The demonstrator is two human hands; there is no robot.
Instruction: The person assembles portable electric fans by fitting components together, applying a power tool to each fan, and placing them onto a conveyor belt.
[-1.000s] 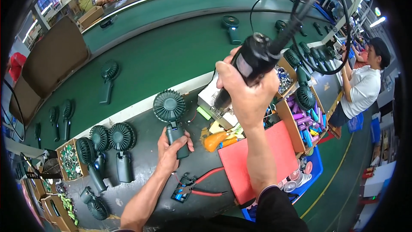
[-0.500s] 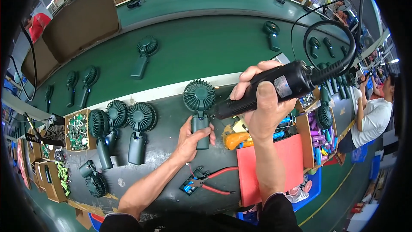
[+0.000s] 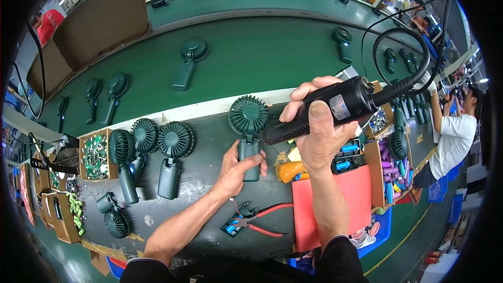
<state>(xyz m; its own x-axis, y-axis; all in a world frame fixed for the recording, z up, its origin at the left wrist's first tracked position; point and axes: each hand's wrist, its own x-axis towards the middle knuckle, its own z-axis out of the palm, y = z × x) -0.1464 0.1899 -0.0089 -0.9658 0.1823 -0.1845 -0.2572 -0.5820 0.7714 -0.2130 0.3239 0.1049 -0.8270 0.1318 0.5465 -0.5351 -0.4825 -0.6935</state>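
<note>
Standing upright, a dk green hand fan (image 3: 249, 147) is held by its handle in the left hand (image 3: 236, 167), w/ thumb laid across the front and fingers wrapped round the far side; no gap is left in the grip. The fan's round head is carried at 12 o'clock of that fist, the handle's lower end being left exposed at approx. 5 o'clock.

A blk elec. screwdriver (image 3: 335, 97) is clasped firmly in the right hand (image 3: 325, 141), thumb along the near side, fingers over the top. Its nose is brought in from 2 o'clock to just beside the fan's neck; whether contact is made can't be told. A thick cable (image 3: 403, 30) is looped off its rear end.

At 5 o'clock of the left hand, red-handled pliers (image 3: 272, 209) are laid partly over a small dk case w/ blue parts (image 3: 229, 226). A red sheet (image 3: 359, 196) is placed at 4 o'clock, a carton of purple & blue cells (image 3: 374, 173) at 3. More fans (image 3: 175, 141) are grouped at 9 o'clock.
</note>
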